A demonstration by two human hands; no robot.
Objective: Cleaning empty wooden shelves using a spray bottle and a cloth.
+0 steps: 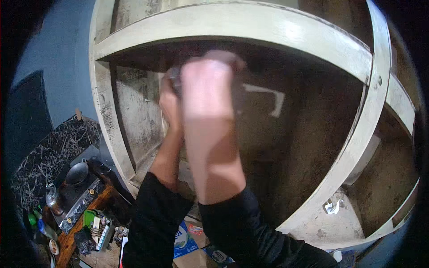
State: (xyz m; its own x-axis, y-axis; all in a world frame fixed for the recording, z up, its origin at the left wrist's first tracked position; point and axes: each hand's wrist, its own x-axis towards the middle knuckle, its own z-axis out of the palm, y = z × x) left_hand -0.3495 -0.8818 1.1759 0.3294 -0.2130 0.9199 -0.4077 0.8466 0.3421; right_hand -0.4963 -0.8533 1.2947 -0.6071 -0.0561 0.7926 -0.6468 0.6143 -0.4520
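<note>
Both my arms, in black sleeves, reach up into a compartment of a white-framed wooden cabinet (234, 18). My left hand (169, 95) is at the compartment's left side, its fingers curved around a dark grey object (175, 78). Most of that object is hidden, so its kind is unclear. In front of it and to the right is my right hand (207, 75), badly blurred. Its fingers are out of sight behind the wrist, and I cannot tell whether it also grips the object. The dark back panel (278, 144) bears a pale patch.
At lower left, a wok (77, 173) and a metal kettle (53, 199) are on a gas stove (80, 197). Cables and a green item (89, 217) lie near it. A printed cardboard box (191, 258) is below my arms. Crumpled white scrap (332, 207) lies on the right-hand shelf.
</note>
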